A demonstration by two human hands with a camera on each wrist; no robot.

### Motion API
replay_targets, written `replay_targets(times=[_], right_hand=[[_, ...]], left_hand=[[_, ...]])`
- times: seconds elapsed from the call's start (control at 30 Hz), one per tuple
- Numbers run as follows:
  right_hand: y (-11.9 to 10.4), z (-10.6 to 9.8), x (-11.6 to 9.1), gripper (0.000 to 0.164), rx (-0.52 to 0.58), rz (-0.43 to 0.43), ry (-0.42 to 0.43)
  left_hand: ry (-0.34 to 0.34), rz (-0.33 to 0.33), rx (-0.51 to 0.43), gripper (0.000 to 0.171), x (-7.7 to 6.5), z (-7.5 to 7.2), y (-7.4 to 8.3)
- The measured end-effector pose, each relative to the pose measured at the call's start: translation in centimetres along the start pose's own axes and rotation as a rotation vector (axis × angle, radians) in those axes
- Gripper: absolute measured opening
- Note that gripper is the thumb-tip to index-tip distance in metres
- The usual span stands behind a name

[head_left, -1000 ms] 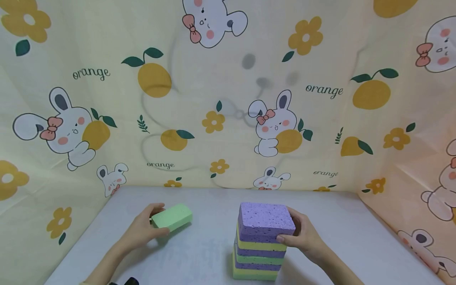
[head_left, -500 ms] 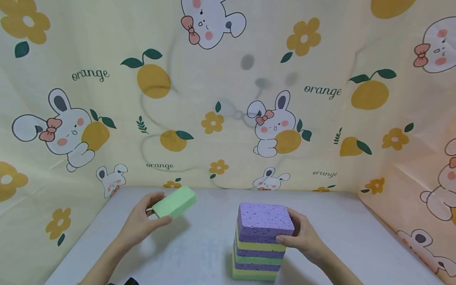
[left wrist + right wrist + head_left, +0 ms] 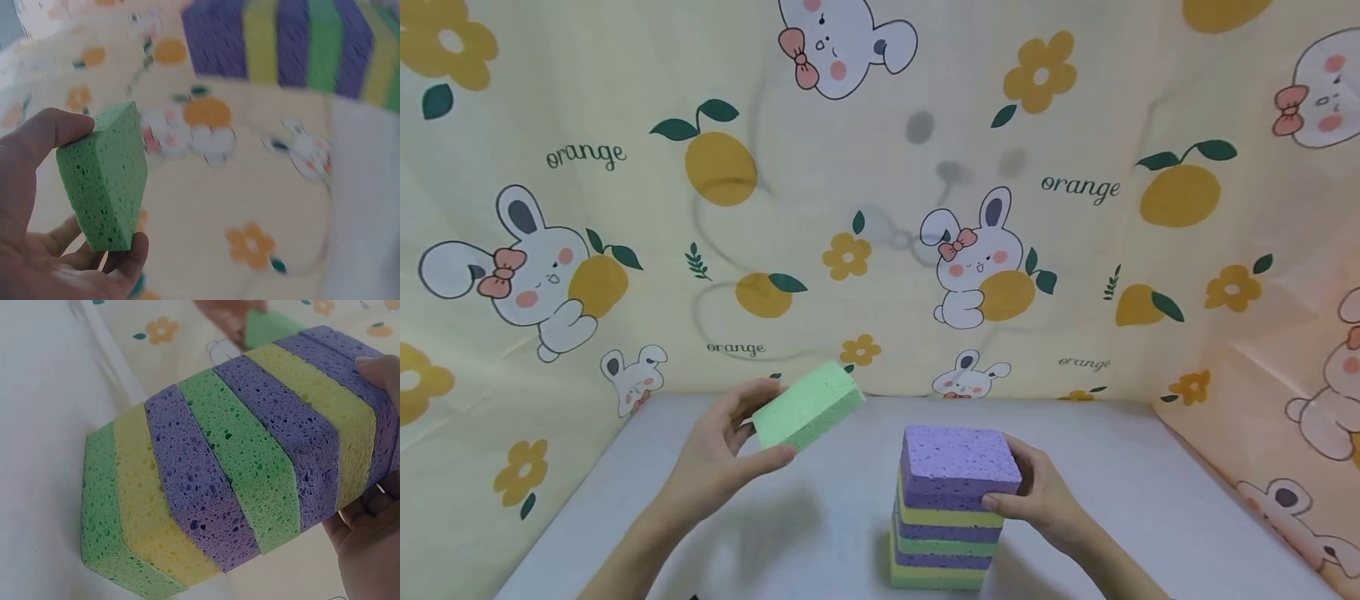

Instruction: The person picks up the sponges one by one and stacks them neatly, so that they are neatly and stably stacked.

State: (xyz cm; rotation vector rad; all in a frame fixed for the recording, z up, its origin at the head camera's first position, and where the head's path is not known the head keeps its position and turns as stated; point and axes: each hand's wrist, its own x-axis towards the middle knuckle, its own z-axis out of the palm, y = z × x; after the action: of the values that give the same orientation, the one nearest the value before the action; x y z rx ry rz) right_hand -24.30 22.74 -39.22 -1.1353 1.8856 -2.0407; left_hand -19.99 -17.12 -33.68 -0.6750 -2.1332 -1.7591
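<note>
A light green sponge [image 3: 808, 407] is pinched between the thumb and fingers of my left hand [image 3: 718, 454], tilted and held above the table. In the left wrist view the pores of this green sponge [image 3: 112, 178] show clearly. To its right rises a stack of sponges [image 3: 951, 537] in purple, yellow and green, with purple at the top. My right hand [image 3: 1045, 500] grips the upper purple sponges [image 3: 958, 454] from the right side, thumb on the front. Seen from the right wrist, the stacked layers [image 3: 206, 469] lie flush against one another, slightly offset.
The stack stands on a white table [image 3: 835, 533]. Behind and beside it hangs a cream cloth [image 3: 865, 167] printed with rabbits, oranges and flowers.
My left hand has lifted the green sponge off the table area and carried it up and to the right. The right hand and the stack have stayed where they were.
</note>
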Motion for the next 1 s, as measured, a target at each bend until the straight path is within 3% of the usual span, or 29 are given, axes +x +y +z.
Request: replay_targets(times=[0.1,0.23,0.5,0.7,1.0], right_hand=[[0.0,-0.1,0.0,0.056,-0.001,-0.009,-0.004],[-0.1,-0.1,0.0,0.056,-0.001,0.004,0.001],[0.0,-0.1,0.0,0.056,-0.022,-0.003,0.005],[-0.1,0.1,0.1,0.053,-0.016,-0.007,-0.001],[-0.1,-0.1,-0.1,0.054,-0.008,0.005,-0.007]], left_hand=[[-0.051,0.068,-0.017,0.068,0.8,1.8,1.9],[-0.119,0.105,0.024,0.068,2.0,4.5,3.3],[-0.267,0.158,0.079,0.071,4.5,9.1,3.3],[-0.339,0.187,0.084,0.074,5.2,9.9,2.9],[-0.424,0.156,0.084,0.078,5.8,10.5,2.5]])
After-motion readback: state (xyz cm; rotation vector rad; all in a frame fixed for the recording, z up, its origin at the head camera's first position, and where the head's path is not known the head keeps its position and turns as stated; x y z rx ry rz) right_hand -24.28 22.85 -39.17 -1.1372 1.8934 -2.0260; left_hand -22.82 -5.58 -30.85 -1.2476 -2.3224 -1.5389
